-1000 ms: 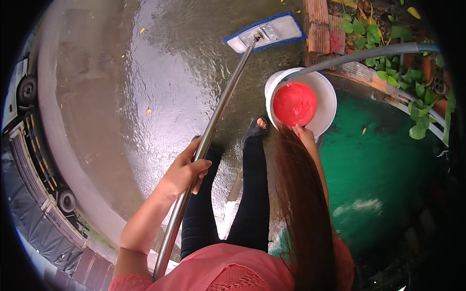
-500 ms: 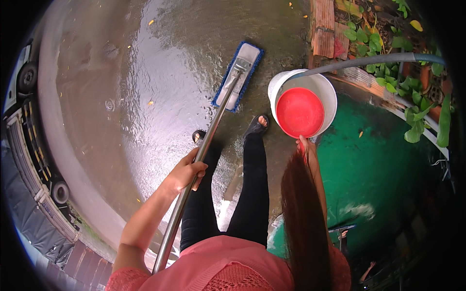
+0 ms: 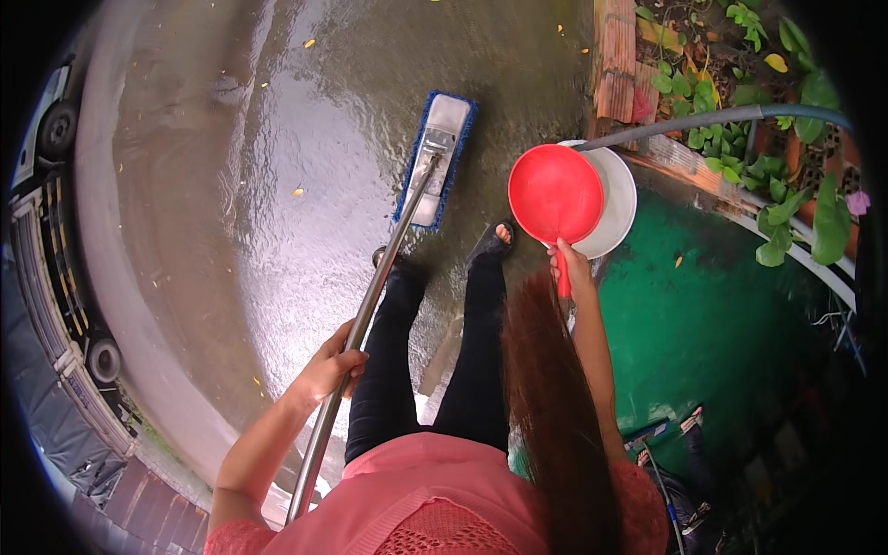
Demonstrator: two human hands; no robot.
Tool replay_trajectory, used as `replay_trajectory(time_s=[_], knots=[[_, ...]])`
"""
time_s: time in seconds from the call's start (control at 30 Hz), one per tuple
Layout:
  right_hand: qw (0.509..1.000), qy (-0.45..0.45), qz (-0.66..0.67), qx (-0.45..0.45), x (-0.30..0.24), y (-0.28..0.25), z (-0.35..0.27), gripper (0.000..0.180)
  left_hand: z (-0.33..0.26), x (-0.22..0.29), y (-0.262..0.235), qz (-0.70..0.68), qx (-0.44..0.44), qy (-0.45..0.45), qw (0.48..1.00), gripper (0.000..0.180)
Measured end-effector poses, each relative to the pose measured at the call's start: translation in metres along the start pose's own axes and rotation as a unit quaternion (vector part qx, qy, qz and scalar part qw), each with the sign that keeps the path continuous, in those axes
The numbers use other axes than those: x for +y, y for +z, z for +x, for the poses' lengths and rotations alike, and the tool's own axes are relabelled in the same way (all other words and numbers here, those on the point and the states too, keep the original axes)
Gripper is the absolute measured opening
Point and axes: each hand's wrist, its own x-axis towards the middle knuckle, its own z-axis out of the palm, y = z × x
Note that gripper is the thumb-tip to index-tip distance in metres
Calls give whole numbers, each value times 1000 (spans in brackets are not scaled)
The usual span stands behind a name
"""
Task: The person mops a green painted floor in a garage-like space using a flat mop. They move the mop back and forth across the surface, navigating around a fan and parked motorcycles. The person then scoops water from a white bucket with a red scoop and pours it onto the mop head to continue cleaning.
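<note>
My left hand (image 3: 334,364) is closed around the metal pole of a flat mop (image 3: 450,116). The mop's white-backed head with blue fringe lies on the wet ground ahead of my feet. In my right hand (image 3: 575,266) is the handle of a red dipper (image 3: 555,192), its round bowl over the left part of a white bucket (image 3: 618,208). I cannot tell whether the dipper holds water. A grey-blue hose (image 3: 703,120) reaches over the bucket's far rim; its end is hidden behind the dipper.
Brick edging (image 3: 616,69) and leafy plants (image 3: 712,88) border the far right. Green wet flooring (image 3: 680,305) spreads to my right, where another person's feet (image 3: 691,421) and another mop (image 3: 647,433) show. A truck (image 3: 69,277) stands at the far left.
The dipper has risen out of the bucket and shifted left. The mop head has slid slightly left and nearer, my left hand moving down and left with the pole. More of the other person shows.
</note>
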Motion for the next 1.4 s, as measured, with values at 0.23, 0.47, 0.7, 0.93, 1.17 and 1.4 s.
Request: replay_trajectory(time_s=[0.23,0.47,0.7,0.93,1.17,1.4], knots=[[995,-9,96,-16,24,1,21,41,-32,-17,-21,31,0,-20,999,65],[992,14,93,79,41,-35,89,45,-55,-13,-28,45,7,-31,999,69],[758,44,-464,455,-17,6,109,42,-105,-4,-29,37,32,-66,997,74],[948,-236,-149,152,-119,70,197,70,-177,15,-23,17,61,-166,984,78],[948,-275,-154,48,-151,117,213,57,-183,-40,-64,23,59,-184,981,81],[813,-423,-382,118,-146,181,144,22,-82,-40,-57,-34,-7,-95,995,72]])
